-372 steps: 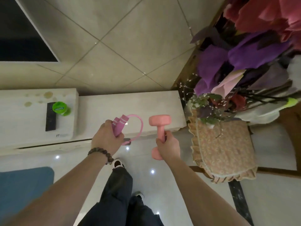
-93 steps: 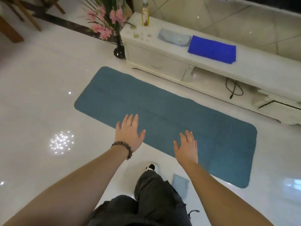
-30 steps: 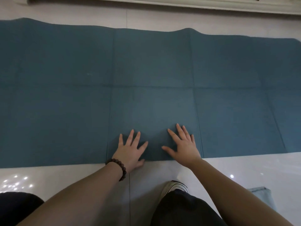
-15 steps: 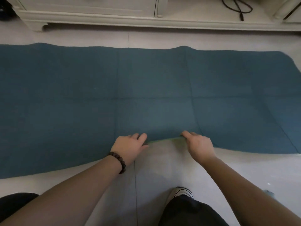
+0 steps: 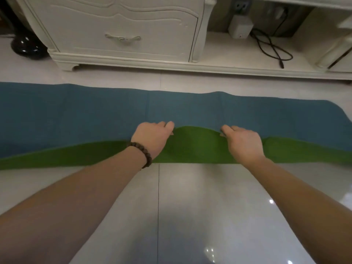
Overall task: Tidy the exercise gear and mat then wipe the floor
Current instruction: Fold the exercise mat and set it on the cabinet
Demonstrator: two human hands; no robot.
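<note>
- Mat (image 5: pixel 95 113) lies lengthwise on the floor (image 5: pixel 190 206) in front of the cabinet (image 5: pixel 123 31); half a second ago it was flat and all blue, and now its near long edge is turned over toward the cabinet, so a green underside shows as a band along the front.
- Left hand (image 5: pixel 152 139) and right hand (image 5: pixel 243 143) each pinch that lifted edge, fingers curled over it, thumbs hidden beneath; both grips are clenched on the mat. A second ago the same hands lay flat and spread on the blue surface.
- Fold is highest between the hands and tapers down toward both ends, which have barely lifted.
- Judgement: the mat step has begun, as a lengthwise fold in half; the far edge is the likely target for the held edge.
- Risk: with both hands near the middle, the ends may lag and the fold land crooked, so they may need straightening afterward.
- Cable (image 5: pixel 272 48) sits in the open shelf beyond, well apart from the mat.
- Floor wiping appears not yet started; no cloth shows in this view.
</note>
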